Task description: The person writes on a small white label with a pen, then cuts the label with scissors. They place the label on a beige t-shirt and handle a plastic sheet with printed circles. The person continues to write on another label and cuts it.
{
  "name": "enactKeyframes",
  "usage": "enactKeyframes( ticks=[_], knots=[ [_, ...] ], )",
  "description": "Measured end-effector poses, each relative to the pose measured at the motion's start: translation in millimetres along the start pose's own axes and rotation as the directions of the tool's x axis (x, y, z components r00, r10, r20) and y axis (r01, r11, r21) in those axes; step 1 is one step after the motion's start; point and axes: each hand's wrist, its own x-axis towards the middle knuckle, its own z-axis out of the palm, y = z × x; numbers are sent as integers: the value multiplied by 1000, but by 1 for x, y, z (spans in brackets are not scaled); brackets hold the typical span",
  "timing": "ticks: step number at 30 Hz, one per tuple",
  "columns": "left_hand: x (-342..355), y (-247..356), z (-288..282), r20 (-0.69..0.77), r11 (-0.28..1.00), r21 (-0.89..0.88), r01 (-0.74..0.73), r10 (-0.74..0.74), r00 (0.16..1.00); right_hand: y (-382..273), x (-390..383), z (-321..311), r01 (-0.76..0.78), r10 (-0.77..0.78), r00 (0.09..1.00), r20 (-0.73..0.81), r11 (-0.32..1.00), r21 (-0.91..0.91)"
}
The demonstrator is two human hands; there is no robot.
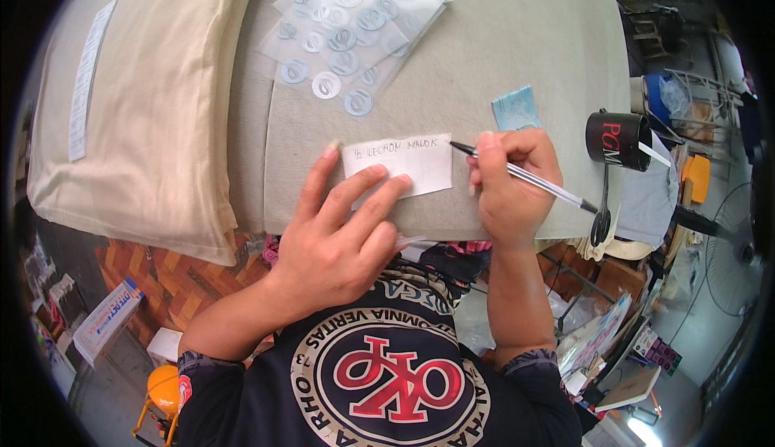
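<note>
- The left hand (343,237), fingers spread, is resting fingertips on a paper (424,174) lying on the surface (452,51).
- The right hand (517,188) is gripping a pen (549,187), its tip pointing at the paper's upper right corner.
- Scissors (601,225) are lying beside a black cup (605,136).
- A blue slip (517,109) is lying beyond the right hand.
- Sticker sheets (343,39) are overlapping farther out.

Cluttered workshop, apparently: round-printed sheets (355,23) at far edge of table (525,27), fabric (157,108) along left edge, fan (736,245) beyond right.
</note>
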Motion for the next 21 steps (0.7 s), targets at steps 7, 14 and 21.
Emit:
enactKeyframes(
  ticks=[7, 14, 21],
  knots=[
    [-7, -3, -8, 16, 993, -115, -26, 28, 999, -6, -16, 9, 9, -2, 992, 127, 999, -51],
    [-21, -4, -17, 64, 999, -46, -10, 13, 998, -13, -14, 12, -52, 53, 996, 78, 999, -16],
    [-19, -6, -11, -7, 998, -55, -25, 24, 1000, -13, -25, 40, 95, -75, 983, 170, 989, -113]
  ],
)
